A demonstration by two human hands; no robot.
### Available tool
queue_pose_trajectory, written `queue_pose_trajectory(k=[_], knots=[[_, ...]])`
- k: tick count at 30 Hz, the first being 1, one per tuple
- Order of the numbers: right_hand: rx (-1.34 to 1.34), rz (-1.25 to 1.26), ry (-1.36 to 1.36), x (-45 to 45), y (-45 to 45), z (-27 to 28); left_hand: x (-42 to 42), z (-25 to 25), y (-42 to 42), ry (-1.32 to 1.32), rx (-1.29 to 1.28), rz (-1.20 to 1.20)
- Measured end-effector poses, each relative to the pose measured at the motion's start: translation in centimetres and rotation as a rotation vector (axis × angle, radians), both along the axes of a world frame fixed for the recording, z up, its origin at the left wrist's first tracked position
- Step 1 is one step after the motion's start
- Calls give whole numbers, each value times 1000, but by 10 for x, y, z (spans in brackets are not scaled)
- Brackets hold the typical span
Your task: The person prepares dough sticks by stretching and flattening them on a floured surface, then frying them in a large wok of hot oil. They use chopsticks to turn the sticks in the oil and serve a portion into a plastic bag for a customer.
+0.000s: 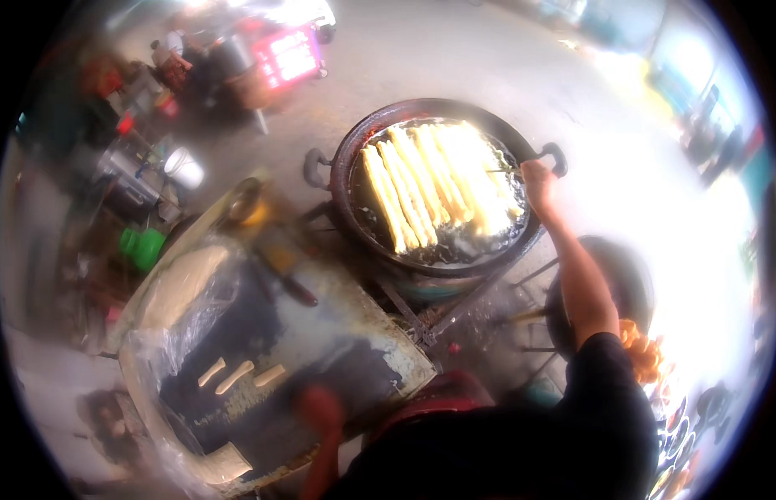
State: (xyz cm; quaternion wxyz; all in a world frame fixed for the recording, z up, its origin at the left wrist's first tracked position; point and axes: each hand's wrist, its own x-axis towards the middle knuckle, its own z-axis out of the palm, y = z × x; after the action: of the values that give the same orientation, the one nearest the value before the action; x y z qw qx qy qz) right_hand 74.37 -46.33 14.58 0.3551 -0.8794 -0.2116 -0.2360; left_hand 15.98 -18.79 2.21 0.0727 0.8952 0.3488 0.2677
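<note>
My right hand is closed around a thin stick-like tool, whose tip reaches into a wide black wok beside its right loop handle. Several long, pale yellow dough sticks lie side by side in the bubbling dark oil; glare washes out those on the right. Blurred, my left hand is over the near side of a worn metal-topped table; its fingers cannot be made out. To its left lie three short raw dough strips. A flat dough strip ends at the table's near left corner.
Plastic film covers more dough along the table's left side. A dark-handled tool lies near the far edge. Right of me stand a dark round vessel and orange-brown fried food. A white bucket and people are farther left.
</note>
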Motion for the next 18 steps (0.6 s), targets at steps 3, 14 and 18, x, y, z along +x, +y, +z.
queue_pose_trajectory(k=[3, 14, 18], knots=[[-36, 40, 60, 6, -17, -15, 5, -1, 1, 33, -7, 0], [2, -2, 94, -1, -17, -29, -7, 1, 11, 61, -76, 40], [-75, 94, 6, -1, -27, -40, -4, -3, 14, 40, -68, 39]])
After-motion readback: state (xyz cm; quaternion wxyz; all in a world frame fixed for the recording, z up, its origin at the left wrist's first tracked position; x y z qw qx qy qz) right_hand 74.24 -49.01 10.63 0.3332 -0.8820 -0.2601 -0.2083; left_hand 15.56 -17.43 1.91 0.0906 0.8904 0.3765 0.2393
